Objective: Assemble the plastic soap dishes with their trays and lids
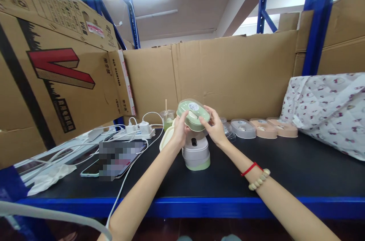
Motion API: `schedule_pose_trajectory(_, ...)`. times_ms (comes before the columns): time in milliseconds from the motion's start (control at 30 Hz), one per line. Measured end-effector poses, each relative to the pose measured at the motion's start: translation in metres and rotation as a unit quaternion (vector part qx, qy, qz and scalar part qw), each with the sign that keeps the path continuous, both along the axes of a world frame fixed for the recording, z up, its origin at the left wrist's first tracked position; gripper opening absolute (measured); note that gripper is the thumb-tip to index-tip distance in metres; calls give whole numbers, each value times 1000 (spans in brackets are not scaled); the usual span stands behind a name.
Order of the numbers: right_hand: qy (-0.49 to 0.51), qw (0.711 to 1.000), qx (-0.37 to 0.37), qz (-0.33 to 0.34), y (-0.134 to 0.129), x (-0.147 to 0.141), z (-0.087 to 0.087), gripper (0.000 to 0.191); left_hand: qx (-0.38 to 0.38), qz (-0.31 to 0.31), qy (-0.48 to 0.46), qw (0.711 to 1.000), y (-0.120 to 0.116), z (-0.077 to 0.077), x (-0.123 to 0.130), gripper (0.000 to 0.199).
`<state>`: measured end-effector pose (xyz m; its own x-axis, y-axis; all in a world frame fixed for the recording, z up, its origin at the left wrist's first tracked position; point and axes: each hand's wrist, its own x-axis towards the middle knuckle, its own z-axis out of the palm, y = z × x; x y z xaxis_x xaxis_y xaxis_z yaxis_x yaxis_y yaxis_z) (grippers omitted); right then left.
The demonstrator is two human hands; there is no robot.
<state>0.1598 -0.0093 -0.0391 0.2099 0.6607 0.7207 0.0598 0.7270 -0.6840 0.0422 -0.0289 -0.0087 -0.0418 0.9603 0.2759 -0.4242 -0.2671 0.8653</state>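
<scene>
Both of my hands grip a green oval case with a clear cover [196,122], raised above the shelf and tilted toward me. A round patterned label sits on its top, and a pale piece lies in its middle. My left hand [180,131] holds the near left side, its thumb on top. At the right end, my right hand [214,126] presses its thumb against the side. Just below stands a pale lavender container with a green base [196,153] and a dark slot in its front. A cream oval lid-like piece [167,137] leans beside it, partly behind my left hand.
To the right sit a grey oval case [243,129], two peach oval cases [264,129] and clear covers [229,130]. A drink cup [167,117] stands behind. Leftward lie phones [91,168], a power strip [137,131], cables and tissue [51,178]. A patterned quilted bag [327,111] is far right.
</scene>
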Motion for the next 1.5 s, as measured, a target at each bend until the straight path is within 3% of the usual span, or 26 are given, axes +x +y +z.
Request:
schedule_pose_trajectory(133,82,986,-113,94,0,1,7,77,42,-26,3,999,-2,3,0,34)
schedule_pose_trajectory(200,116,975,-139,127,2,5,11,70,67,-32,20,997,-1,3,0,34)
schedule_pose_trajectory(267,158,971,-137,116,7,12,15,59,82,-20,54,995,1,2,0,31)
schedule_pose_trajectory(367,210,970,-118,10,17,34,20,52,76,4,90,993,4,-1,-1,32)
schedule_pose_trajectory(467,247,950,-89,-166,29,68,21,51,62,38,102,992,5,-2,-1,38)
schedule_pose_trajectory(567,267,894,-61,-356,38,108,17,53,62,77,117,988,5,-2,-3,36)
schedule_pose_trajectory(700,249,822,-94,-503,42,156,8,51,47,126,125,983,6,0,-6,30)
schedule_pose_trajectory(867,216,811,-144,-525,38,202,-4,54,46,153,135,978,3,3,-6,25)
schedule_pose_trajectory(1033,188,792,-254,-522,37,223,-16,81,66,145,145,977,1,-1,-2,21)
schedule_pose_trajectory(1167,171,788,-227,-546,39,222,-24,76,72,137,154,976,5,-4,-2,21)
schedule_pose_trajectory(1367,120,751,-214,-613,23,210,-22,56,72,159,137,975,7,-3,-5,17)
schedule_pose_trajectory(1500,3,783,-150,-603,11,194,-10,44,85,162,152,971,5,-1,-4,11)
